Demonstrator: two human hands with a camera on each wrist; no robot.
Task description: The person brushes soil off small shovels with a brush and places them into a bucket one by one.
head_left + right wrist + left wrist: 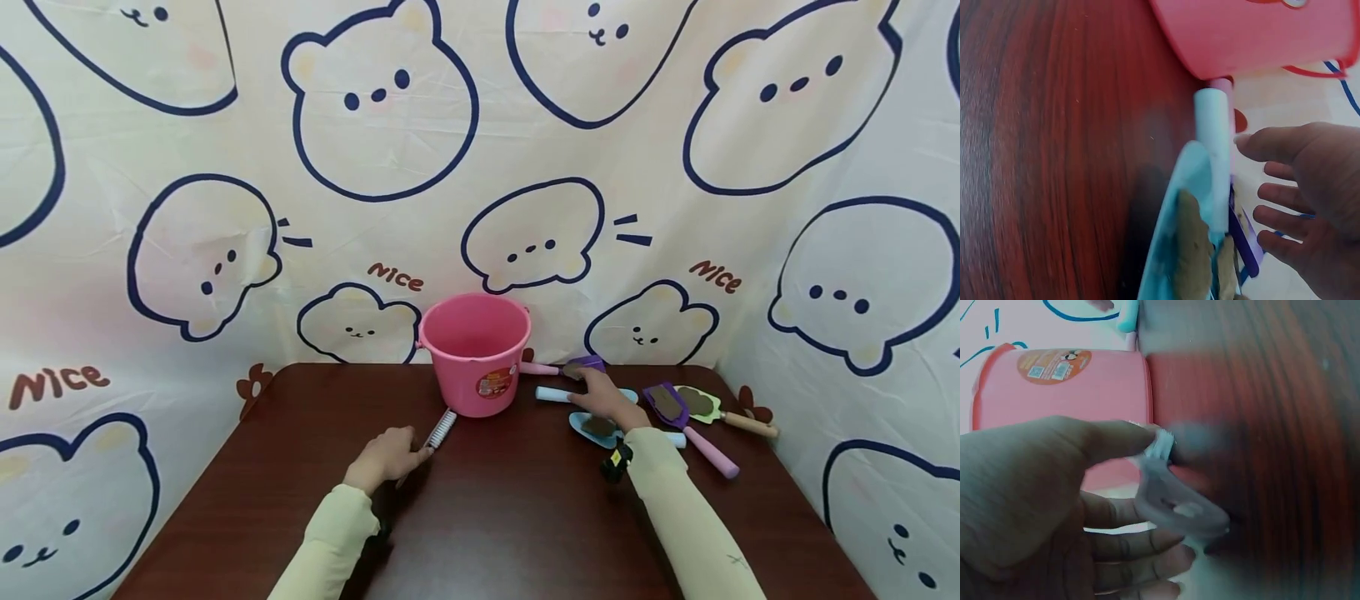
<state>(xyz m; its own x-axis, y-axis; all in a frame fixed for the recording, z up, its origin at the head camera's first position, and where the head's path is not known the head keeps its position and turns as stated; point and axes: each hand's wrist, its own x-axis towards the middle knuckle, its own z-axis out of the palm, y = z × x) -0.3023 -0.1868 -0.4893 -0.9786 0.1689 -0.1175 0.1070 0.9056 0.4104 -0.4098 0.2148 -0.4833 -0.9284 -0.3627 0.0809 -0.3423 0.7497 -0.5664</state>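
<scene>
My left hand [386, 458] pinches a small brush [442, 430] between thumb and fingers, just in front of the pink bucket [480, 396]. In the left wrist view its greyish handle [1175, 509] has a hole, and pale bristles [1161, 445] show beyond the thumb. My right hand [1316, 187], fingers apart, is beside the light blue handle [1211, 150] of a toy shovel. Part of that shovel is behind the hand in the head view. Nearer the front lies another blue shovel [600, 425] with brown stuff on its blade.
Right of the hand lie a purple shovel [667, 404] with a pink handle and a green shovel [699, 402] with a wooden handle, both with brown stuff on them. Another purple-bladed shovel [592, 362] lies behind. A patterned cloth [525, 150] backs the dark table [487, 525].
</scene>
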